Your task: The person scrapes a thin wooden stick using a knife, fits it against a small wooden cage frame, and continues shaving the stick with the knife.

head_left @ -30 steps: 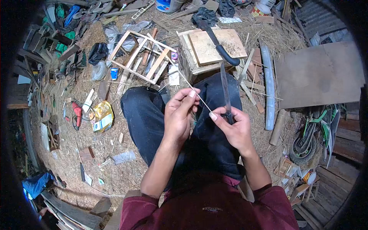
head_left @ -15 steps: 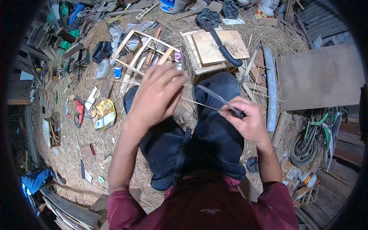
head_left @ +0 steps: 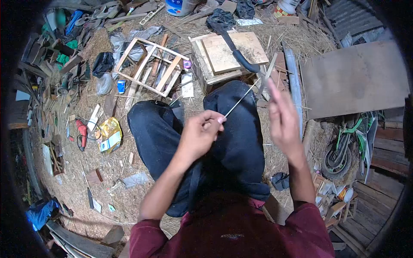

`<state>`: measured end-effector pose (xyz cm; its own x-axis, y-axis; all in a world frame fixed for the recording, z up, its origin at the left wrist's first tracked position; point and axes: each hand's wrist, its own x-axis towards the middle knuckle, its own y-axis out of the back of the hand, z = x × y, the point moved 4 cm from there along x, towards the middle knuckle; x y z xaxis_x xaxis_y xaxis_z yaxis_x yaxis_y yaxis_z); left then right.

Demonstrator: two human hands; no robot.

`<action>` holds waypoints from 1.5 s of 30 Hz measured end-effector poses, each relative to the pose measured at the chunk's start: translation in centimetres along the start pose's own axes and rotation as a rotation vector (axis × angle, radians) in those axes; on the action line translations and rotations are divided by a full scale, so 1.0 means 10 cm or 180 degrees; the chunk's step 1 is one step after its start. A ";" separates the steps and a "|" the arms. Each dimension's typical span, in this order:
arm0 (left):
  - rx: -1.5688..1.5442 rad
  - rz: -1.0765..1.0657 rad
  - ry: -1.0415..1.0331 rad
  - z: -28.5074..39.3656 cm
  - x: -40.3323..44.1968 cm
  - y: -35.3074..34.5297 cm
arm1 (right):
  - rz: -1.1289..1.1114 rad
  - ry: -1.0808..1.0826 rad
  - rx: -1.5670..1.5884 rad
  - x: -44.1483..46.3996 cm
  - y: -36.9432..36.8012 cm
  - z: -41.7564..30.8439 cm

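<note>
My left hand (head_left: 201,134) is closed in front of my lap, pinching one end of a thin stick (head_left: 238,104). The stick slants up and to the right over my right knee. My right hand (head_left: 285,120) is raised to the right of that knee, blurred by motion. A greyish knife blade (head_left: 263,84) shows smeared beside its fingertips, near the far end of the stick; its handle is hidden by the hand.
Ahead stands a wooden block (head_left: 230,51) with a black-handled tool (head_left: 246,61) on top. A slatted wooden frame (head_left: 150,64) lies to its left. A red power tool (head_left: 81,131) and a yellow packet (head_left: 110,133) are at left, a large board (head_left: 355,81) at right.
My left hand has come down and toward my lap and now grips the stick's end. My right hand has moved right and up, and the stick now points up to the right.
</note>
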<state>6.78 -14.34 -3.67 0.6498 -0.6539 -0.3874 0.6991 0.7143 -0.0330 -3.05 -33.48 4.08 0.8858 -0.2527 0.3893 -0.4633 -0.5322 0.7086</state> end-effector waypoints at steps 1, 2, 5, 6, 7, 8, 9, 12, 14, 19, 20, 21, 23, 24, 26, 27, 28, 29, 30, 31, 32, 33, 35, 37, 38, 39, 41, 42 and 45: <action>-0.0480 -0.0101 0.0329 -0.04 0.01 -0.11 | -0.0118 0.0018 0.0074 -0.06 -0.06 -0.03; -0.0695 -0.0187 0.0302 -0.07 0.04 -0.19 | -0.0299 0.0043 0.0095 -0.15 -0.16 -0.03; -0.1193 -0.0096 0.0382 -0.19 0.08 -0.34 | -0.1192 -0.0075 -0.0364 -0.39 -0.38 0.03; -0.1245 -0.0119 0.0446 -0.15 0.07 -0.34 | -0.1215 -0.0103 -0.0458 -0.42 -0.38 0.05; -0.1217 -0.0108 0.0447 -0.13 0.07 -0.35 | -0.1243 -0.0130 -0.0544 -0.44 -0.38 0.06; -0.1188 -0.0091 0.0446 -0.11 0.07 -0.36 | -0.1271 -0.0153 -0.0626 -0.46 -0.39 0.07; -0.1151 -0.0077 0.0440 -0.10 0.08 -0.36 | -0.1326 -0.0190 -0.0631 -0.47 -0.40 0.09; -0.0901 0.0012 0.0248 -0.12 0.11 -0.40 | -0.1437 -0.0284 -0.0665 -0.49 -0.39 0.15; -0.0700 -0.0112 0.0396 -0.08 0.11 -0.38 | -0.1477 -0.0311 -0.0656 -0.49 -0.39 0.17; -0.0077 0.0016 0.0439 -0.03 0.03 -0.33 | -0.1435 -0.0393 -0.0555 -0.48 -0.39 0.17; 0.0019 0.0093 0.0367 -0.03 0.02 -0.33 | -0.1468 -0.0392 -0.0580 -0.48 -0.39 0.16; 0.0113 0.0174 0.0296 -0.03 0.01 -0.33 | -0.1502 -0.0366 -0.0566 -0.47 -0.39 0.15; 0.0070 0.0302 0.0028 -0.11 0.03 -0.35 | -0.1573 -0.0318 -0.0552 -0.47 -0.39 0.17; 0.0046 0.0359 -0.0104 -0.12 0.02 -0.37 | -0.1525 -0.0324 -0.0538 -0.48 -0.39 0.18; 0.0004 0.0222 -0.0009 -0.14 -0.08 -0.35 | -0.1427 -0.0310 -0.0517 -0.48 -0.40 0.22; -0.0014 0.0162 0.0036 -0.15 -0.14 -0.33 | -0.1358 -0.0339 -0.0478 -0.48 -0.39 0.24; -0.0111 0.0190 0.0029 -0.19 -0.21 -0.30 | -0.1285 -0.0368 -0.0433 -0.47 -0.39 0.25; -0.0205 0.0211 0.0028 -0.26 -0.28 -0.28 | -0.1211 -0.0405 -0.0387 -0.48 -0.39 0.27; -0.0300 0.0231 0.0027 -0.31 -0.35 -0.25 | -0.1156 -0.0424 -0.0365 -0.49 -0.39 0.29; -0.0356 0.0236 0.0094 -0.34 -0.42 -0.22 | -0.1100 -0.0445 -0.0344 -0.50 -0.39 0.31; -0.0414 0.0238 0.0158 -0.37 -0.48 -0.19 | -0.1042 -0.0467 -0.0328 -0.51 -0.38 0.32; -0.0471 0.0237 0.0220 -0.37 -0.51 -0.18 | -0.1017 -0.0464 -0.0304 -0.52 -0.38 0.31; -0.0359 0.0358 0.0261 -0.32 -0.47 -0.20 | -0.0966 -0.0436 -0.0255 -0.52 -0.36 0.28; -0.0118 0.0427 0.0355 -0.14 -0.34 -0.27 | -0.1355 -0.0305 -0.0450 -0.52 -0.34 0.18; 0.0071 0.0481 -0.0319 -0.14 -0.20 -0.34 | -0.1549 -0.0238 -0.0554 -0.52 -0.33 0.15; 0.0131 0.0478 -0.0362 -0.11 -0.09 -0.40 | -0.1533 -0.0235 -0.0552 -0.51 -0.33 0.15; 0.0245 0.0454 -0.0436 -0.07 0.05 -0.49 | -0.1507 -0.0251 -0.0556 -0.51 -0.34 0.16; 0.0021 0.0438 -0.0541 -0.10 0.05 -0.52 | -0.1340 -0.0296 -0.0464 -0.51 -0.34 0.21; 0.0298 0.0473 -0.0555 -0.23 -0.06 -0.47 | -0.1319 -0.0307 -0.0605 -0.55 -0.36 0.21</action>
<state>2.43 -16.68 -5.39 0.7836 -0.5823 -0.2165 0.6113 0.7850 0.1011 -6.19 -31.91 -1.86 0.9917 -0.1287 0.0005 -0.0588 -0.4490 0.8916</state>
